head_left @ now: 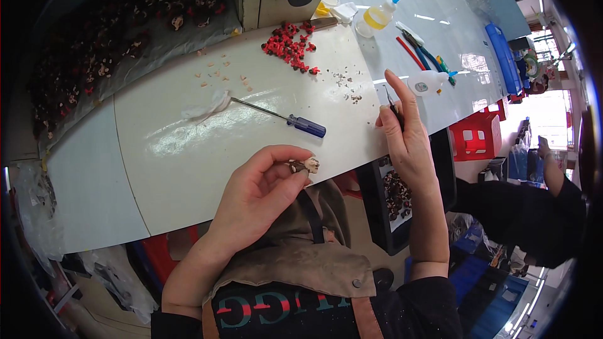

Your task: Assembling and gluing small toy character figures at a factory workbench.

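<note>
My left hand (254, 194) is closed, pinching a small brown-and-cream moulded piece (310, 165) between thumb and fingers just off the table's near edge. In my right hand (411, 144), raised at the right over that edge, is a slim black-handled tool (394, 108) with a thin, bent metal tip pointing up. The index finger is stretched upward beside it. On the white table (251, 132), beyond my left hand, lies a screwdriver (306, 126) with a blue handle. Its shaft end touches a crumpled white cloth (210, 107).
Small red-and-black pieces (290, 49) are heaped at the back, with pale crumbs nearby. Dark pieces fill the far left. Squeeze bottles (375, 20) and pens (411, 52) occupy the right. Below the edge stands a black bin (370, 213); another person (527, 213) is at far right.
</note>
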`<act>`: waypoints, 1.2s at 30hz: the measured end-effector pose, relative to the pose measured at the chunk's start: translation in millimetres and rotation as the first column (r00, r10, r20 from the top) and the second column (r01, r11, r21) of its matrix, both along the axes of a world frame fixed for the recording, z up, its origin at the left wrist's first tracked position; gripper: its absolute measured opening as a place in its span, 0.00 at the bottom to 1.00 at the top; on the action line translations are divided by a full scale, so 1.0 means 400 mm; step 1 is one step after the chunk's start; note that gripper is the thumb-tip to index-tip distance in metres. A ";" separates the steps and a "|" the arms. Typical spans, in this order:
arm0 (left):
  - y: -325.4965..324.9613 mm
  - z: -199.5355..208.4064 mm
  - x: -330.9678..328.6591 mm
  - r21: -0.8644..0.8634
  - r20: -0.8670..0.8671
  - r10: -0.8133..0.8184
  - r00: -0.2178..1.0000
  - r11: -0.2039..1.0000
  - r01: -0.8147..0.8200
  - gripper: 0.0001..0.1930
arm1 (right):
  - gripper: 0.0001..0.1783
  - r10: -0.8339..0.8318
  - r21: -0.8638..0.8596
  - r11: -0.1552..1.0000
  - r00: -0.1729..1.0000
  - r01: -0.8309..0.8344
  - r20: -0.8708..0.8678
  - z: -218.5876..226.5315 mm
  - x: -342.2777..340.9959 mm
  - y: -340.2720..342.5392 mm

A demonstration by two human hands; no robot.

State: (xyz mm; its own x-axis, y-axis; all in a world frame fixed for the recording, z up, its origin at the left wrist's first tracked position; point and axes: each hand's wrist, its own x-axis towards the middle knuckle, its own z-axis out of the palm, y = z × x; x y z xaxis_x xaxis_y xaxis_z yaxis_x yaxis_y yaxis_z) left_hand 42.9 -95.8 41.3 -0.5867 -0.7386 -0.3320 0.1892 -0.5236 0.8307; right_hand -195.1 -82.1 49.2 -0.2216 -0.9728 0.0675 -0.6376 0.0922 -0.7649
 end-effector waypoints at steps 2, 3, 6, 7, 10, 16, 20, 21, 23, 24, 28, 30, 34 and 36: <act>0.001 -0.004 0.003 -0.002 -0.005 0.003 1.000 1.000 -0.003 0.13 | 0.25 0.017 0.017 1.000 1.000 -0.017 0.001 -0.002 0.000 -0.002; 0.000 -0.004 0.002 -0.005 -0.013 -0.001 1.000 1.000 0.001 0.13 | 0.24 0.026 0.033 0.999 1.000 -0.026 -0.002 0.001 -0.002 -0.001; 0.000 -0.003 0.001 -0.003 -0.009 -0.013 1.000 1.000 0.013 0.13 | 0.24 0.033 0.055 0.998 0.999 -0.032 -0.018 0.006 -0.003 0.001; 0.000 -0.004 0.000 -0.002 -0.009 -0.013 1.000 1.000 0.013 0.13 | 0.24 0.034 0.055 0.998 0.999 -0.033 -0.018 0.008 -0.003 0.002; 0.002 -0.008 0.000 -0.015 -0.021 -0.001 1.000 1.000 0.000 0.13 | 0.24 0.014 0.108 0.994 0.999 -0.010 -0.033 0.009 0.001 0.006; -0.001 -0.009 -0.003 -0.032 -0.021 0.008 1.000 0.999 -0.009 0.13 | 0.25 0.039 0.072 0.997 0.927 -0.013 -0.373 -0.011 -0.015 -0.007; 0.003 -0.004 -0.001 -0.028 0.008 -0.003 1.000 1.000 0.003 0.12 | 0.21 -0.036 -0.021 0.999 0.958 0.031 -0.284 0.016 0.005 -0.002; 0.002 -0.002 -0.004 -0.031 0.007 0.004 1.000 1.000 -0.004 0.12 | 0.19 -0.030 -0.001 1.000 0.973 0.031 -0.228 0.008 0.002 -0.003; 0.001 -0.007 -0.004 -0.039 0.007 0.001 1.000 0.999 0.000 0.12 | 0.17 -0.026 0.018 0.999 0.985 0.029 -0.172 0.005 0.000 -0.003; 0.003 -0.011 -0.002 -0.046 0.008 -0.001 1.000 0.999 0.001 0.12 | 0.15 -0.016 0.030 0.999 0.987 0.021 -0.160 0.005 0.000 -0.003; 0.003 -0.017 0.003 -0.053 0.009 -0.006 1.000 0.999 0.007 0.12 | 0.13 0.072 -0.146 0.981 0.937 -0.128 -0.342 -0.019 -0.024 -0.015; 0.001 -0.013 0.005 -0.059 0.029 -0.026 0.999 0.998 0.028 0.12 | 0.13 0.078 -0.067 0.991 0.921 -0.112 -0.381 -0.005 -0.026 -0.015; 0.003 -0.010 0.008 -0.050 0.006 -0.014 1.000 0.999 0.014 0.12 | 0.12 0.105 0.110 0.993 0.786 -0.047 -0.610 0.020 -0.022 -0.028; 0.003 -0.013 0.009 -0.066 0.012 -0.016 1.000 0.998 0.017 0.12 | 0.12 0.104 0.101 0.994 0.757 -0.050 -0.645 0.020 -0.027 -0.033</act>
State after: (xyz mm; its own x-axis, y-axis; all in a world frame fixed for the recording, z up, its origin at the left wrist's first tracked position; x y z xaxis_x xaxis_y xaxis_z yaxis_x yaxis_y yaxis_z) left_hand 46.6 -94.6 36.1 -0.5954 -0.7494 -0.2896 0.1715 -0.4707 0.8655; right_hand -206.0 -95.3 57.1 -0.0753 -0.9926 0.0954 -0.9855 0.0594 -0.1591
